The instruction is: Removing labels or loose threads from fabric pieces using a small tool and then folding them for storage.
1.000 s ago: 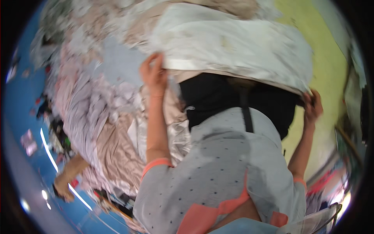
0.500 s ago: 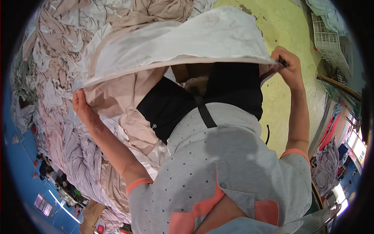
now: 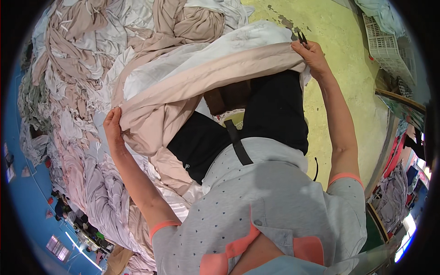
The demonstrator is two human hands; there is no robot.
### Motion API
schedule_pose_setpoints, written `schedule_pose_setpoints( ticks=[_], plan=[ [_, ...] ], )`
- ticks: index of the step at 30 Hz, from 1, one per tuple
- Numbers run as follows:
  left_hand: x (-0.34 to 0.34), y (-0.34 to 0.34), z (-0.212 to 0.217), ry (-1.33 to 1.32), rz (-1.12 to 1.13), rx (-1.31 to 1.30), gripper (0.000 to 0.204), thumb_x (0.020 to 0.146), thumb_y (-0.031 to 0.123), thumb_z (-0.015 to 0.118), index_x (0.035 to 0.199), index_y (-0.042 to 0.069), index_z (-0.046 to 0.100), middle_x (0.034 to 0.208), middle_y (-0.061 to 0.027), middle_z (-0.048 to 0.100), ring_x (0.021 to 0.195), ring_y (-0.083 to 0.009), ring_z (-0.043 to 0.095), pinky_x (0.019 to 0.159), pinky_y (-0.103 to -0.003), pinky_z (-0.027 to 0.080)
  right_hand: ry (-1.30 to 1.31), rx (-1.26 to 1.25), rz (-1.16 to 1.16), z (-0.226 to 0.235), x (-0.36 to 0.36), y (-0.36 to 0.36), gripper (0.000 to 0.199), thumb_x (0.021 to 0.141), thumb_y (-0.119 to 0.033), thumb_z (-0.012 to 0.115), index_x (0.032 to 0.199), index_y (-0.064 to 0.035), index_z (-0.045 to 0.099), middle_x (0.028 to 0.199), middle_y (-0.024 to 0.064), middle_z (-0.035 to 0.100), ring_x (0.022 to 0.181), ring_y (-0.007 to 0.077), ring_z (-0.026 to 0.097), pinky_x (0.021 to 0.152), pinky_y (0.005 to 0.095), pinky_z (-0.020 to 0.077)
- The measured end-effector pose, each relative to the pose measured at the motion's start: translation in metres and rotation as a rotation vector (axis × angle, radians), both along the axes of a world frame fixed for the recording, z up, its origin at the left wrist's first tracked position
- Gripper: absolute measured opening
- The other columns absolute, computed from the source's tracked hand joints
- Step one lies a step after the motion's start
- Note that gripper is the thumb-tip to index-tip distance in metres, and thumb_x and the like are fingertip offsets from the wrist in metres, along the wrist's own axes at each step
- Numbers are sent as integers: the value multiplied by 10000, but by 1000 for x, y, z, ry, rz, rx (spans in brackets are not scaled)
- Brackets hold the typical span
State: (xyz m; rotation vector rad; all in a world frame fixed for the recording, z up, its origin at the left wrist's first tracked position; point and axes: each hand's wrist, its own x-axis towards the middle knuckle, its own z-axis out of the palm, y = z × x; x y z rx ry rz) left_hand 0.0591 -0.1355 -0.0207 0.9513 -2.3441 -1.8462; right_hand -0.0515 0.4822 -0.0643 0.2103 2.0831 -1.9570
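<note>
Over our black-clad lap, left hand and right hand pinch beige-and-white cloth, the right also gripping black two-pronged snips.

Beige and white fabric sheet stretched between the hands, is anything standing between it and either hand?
Nothing visible does: the bare left hand pinches the beige and white fabric sheet at one end, the bare right hand at the other. A dark, pointed tool juts from the right hand.
</note>
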Motion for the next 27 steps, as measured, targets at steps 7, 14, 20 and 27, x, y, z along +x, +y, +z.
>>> schedule_pose_setpoints(
  ticks=[7, 14, 20, 27],
  plan=[
    [-1, -4, -5, 8, -33, -4, 124, 895, 158, 639, 909, 38, 671, 814, 27, 635, 705, -47, 534, 649, -189, 424, -48, -25, 2, 5, -6, -4, 173, 864, -218, 681, 852, -46, 667, 758, -60, 594, 694, 23, 494, 630, 216, 414],
    [-2, -9, -14, -9, -28, -6, 134, 915, 176, 615, 894, 49, 652, 811, 20, 631, 702, -55, 539, 641, -205, 428, -53, -75, 51, -1, -11, 6, 161, 860, -211, 686, 850, -51, 672, 788, -43, 625, 707, 36, 528, 647, 213, 434],
    [-2, -8, -11, -40, -17, 9, 130, 910, 173, 619, 895, 48, 651, 817, 16, 633, 717, -64, 552, 656, -220, 444, -35, -66, 42, -4, -14, 10, 152, 856, -198, 690, 845, -48, 673, 785, -40, 629, 708, 37, 532, 650, 217, 438],
    [16, 7, 17, -105, -87, -69, 88, 847, 96, 630, 903, 36, 662, 811, 43, 604, 727, -54, 514, 652, -208, 414, 13, 94, -58, -21, -35, 26, 216, 850, -225, 663, 909, -17, 667, 853, 11, 627, 797, 94, 550, 731, 246, 432]
  ],
)
